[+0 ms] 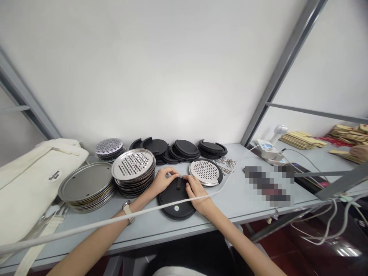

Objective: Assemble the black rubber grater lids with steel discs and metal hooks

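A round black plastic base (172,209) lies on the table in front of me, with a dark slot near its far edge and a small pale round mark near its front. At that far edge, my left hand (164,181) pinches one end of a small bright metal wire piece (179,176). The fingertips of my right hand (197,193) are closed at its other end, with the hand resting against the base's right side. Fingers cover most of the wire. Several similar loose metal wire pieces (227,164) lie to the right.
Left stand a grater-plate stack (133,165), a grey disc stack (86,182) and a white bag (57,153). Black round parts (184,149) line the wall, near a grater disc (204,171). A white cable (115,219) crosses the view. Another person's hand (359,152) shows far right.
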